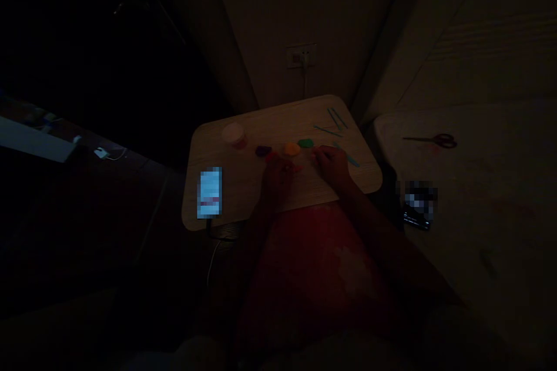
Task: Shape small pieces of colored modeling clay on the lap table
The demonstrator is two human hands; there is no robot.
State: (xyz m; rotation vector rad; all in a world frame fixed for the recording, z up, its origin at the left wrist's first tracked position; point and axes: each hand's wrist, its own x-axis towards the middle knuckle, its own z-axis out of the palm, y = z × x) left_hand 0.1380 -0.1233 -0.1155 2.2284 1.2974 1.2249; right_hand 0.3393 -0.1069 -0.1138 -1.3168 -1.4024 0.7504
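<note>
In dim light, my left hand (277,178) is at the front of a small wooden table (239,185), its fingers curled; what they hold, if anything, is too dark to make out. A red lump (271,156) lies right by its fingers, with a dark purple lump (263,151) just left of that. Between my hands sits a yellow-orange lump (292,149), and beside it a green one (306,143); all look like modelling clay. My right hand (331,163) is closed near the green lump, its fingertips pinched together. Whatever is in that pinch cannot be seen. A teal stick-like tool (351,161) lies partly behind this hand.
Several thin teal sticks (328,130) lie at the table's back right. A pale-lidded tub (234,134) stands at the back left, and a lit phone (209,192) with a cable at the front left. Scissors (441,140) rest on a pale surface to the right.
</note>
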